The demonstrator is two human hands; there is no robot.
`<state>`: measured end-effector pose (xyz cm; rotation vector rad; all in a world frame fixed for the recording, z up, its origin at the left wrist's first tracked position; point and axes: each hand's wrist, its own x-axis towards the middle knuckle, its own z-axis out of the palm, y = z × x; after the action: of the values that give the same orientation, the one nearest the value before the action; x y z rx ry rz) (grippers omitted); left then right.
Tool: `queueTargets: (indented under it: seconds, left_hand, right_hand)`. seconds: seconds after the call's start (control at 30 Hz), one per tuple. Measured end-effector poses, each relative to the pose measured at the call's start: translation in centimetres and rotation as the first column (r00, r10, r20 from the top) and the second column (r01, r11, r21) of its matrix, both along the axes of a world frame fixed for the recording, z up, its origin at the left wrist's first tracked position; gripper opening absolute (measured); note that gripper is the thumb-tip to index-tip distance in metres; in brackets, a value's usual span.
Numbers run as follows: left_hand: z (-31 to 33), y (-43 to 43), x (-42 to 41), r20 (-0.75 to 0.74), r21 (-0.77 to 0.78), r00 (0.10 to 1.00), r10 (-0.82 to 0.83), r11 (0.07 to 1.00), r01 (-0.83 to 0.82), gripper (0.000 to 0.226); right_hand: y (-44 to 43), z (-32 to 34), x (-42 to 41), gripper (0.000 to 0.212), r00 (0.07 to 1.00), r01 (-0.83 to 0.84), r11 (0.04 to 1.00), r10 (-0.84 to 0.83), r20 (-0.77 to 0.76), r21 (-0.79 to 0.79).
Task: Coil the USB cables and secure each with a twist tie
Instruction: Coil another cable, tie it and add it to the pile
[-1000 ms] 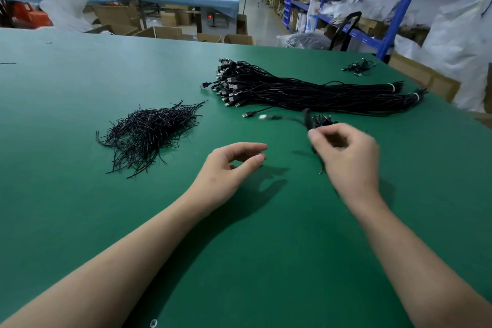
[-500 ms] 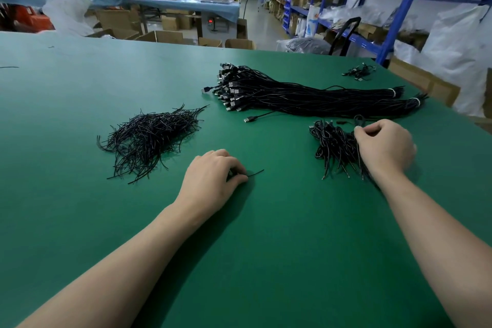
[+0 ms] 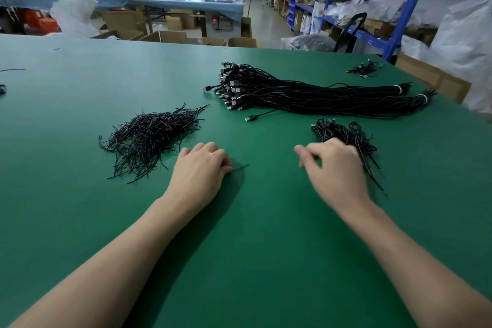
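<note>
Black loose USB cable [image 3: 250,118] is lying crosswise beyond the nearer, slack-fingered, empty right hand [image 3: 332,168]; left hand [image 3: 198,168] is pinching a thin black twist tie [image 3: 241,166].

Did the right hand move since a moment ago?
Yes. The right hand slid left, away from the small pile of coiled cables and toward the left hand, which pinches a twist tie.

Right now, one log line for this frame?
left hand holds twist tie | right hand blurred, grip unclear, beside coiled cables | straight cable bundle behind | tie pile left
</note>
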<state>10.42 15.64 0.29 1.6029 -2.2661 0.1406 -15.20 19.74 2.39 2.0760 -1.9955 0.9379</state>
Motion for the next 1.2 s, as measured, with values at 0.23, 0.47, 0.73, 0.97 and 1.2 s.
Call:
queueTargets:
  seconds: [0.23,0.47,0.73,0.97,1.2]
  left_hand:
    - [2.4,-3.1,0.0,0.03,0.06,0.999,0.042,0.997,-0.044,0.052]
    - [2.1,-10.9,-8.4,0.091,0.287,0.993,-0.077,0.957,0.048,0.054]
    - [0.8,-15.4,-11.2,0.083,0.177,0.994,-0.077,0.982,0.062,0.038]
    - [2.3,-16.2,-9.1,-0.089,-0.011,0.986,-0.139,0.99,0.139,0.025]
    - [4.8,-16.7,-6.1,-0.167,-0.072,0.979,-0.118,0.992,0.107,0.028]
  right_hand:
    - [0.9,-2.0,3.1,0.028,0.98,-0.199,0.977,0.2,-0.012,0.071]
    - [1.2,-2.2,3.0,0.04,0.968,-0.245,0.962,0.25,-0.034,0.12]
    - [0.9,-2.1,3.1,0.041,0.956,-0.272,0.95,0.285,-0.067,0.15]
    - [0.4,-2.4,3.3,0.042,0.951,-0.278,0.941,0.298,-0.08,0.194]
    - [0.4,-2.6,3.2,0.042,0.954,-0.27,0.941,0.29,-0.072,0.204]
